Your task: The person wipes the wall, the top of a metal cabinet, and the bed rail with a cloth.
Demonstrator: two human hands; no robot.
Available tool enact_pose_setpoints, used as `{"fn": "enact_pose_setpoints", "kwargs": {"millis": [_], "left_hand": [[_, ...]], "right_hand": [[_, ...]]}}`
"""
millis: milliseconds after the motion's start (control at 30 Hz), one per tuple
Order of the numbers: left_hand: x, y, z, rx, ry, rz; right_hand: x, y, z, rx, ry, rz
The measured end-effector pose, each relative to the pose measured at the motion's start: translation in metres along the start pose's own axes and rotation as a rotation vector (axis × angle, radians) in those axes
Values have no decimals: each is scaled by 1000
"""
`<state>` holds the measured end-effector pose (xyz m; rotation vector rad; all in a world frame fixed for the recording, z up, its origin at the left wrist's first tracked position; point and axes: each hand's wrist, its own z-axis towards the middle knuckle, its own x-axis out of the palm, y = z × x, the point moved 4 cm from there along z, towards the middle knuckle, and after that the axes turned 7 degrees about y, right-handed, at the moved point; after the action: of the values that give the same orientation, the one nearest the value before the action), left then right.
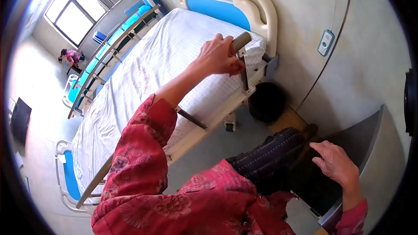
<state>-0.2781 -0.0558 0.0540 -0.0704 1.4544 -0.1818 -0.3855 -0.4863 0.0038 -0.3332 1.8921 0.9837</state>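
My left hand [218, 55] is wrapped round the end of a brownish bed rail [242, 40] on the near side of a hospital bed. The bed's mattress has a white sheet [170, 48], wrinkled toward the foot end. My right hand [335, 163] is held out at the right, thumb and fingers apart, with nothing visible in it. Behind it is a grey cabinet-like piece [370, 141] with a dark inside; whether the hand touches it I cannot tell. My knee in dark quilted trousers [270, 152] shows between the bed and this piece.
A cream headboard [265, 13] with a blue panel stands against the wall. Below it sits a dark round bin [266, 102] near a bed caster [230, 122]. A second railed bed [104, 50] is farther off, with another person [73, 56] bending beside it. A wall socket box [325, 42] hangs right.
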Motion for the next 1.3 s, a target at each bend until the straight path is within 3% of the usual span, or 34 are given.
{"fn": "enact_pose_setpoints", "kwargs": {"millis": [300, 433, 533, 633, 700, 733, 967, 1133, 1300], "left_hand": [[17, -4, 90, 37, -41, -5], [26, 1, 122, 26, 36, 42], [25, 4, 124, -18, 134, -91], [23, -4, 97, 5, 99, -164], [17, -8, 78, 136, -49, -162], [12, -10, 65, 110, 37, -202], [-4, 15, -32, -57, 101, -155], [-25, 31, -139, -177, 104, -87], [-39, 42, -236, -303, 49, 43]], "right_hand": [[-6, -4, 1, 17, 6, 13], [-6, -5, 4, 61, 91, -6], [-4, -12, 1, 56, 70, 0], [-1, -24, -6, 85, 40, 31], [-2, -31, -12, 171, 55, 53], [0, -34, -13, 168, 64, 55], [-1, -34, -13, 194, 79, 7], [4, -31, -11, 134, 51, -52], [14, -15, -9, 13, 160, -120]]}}
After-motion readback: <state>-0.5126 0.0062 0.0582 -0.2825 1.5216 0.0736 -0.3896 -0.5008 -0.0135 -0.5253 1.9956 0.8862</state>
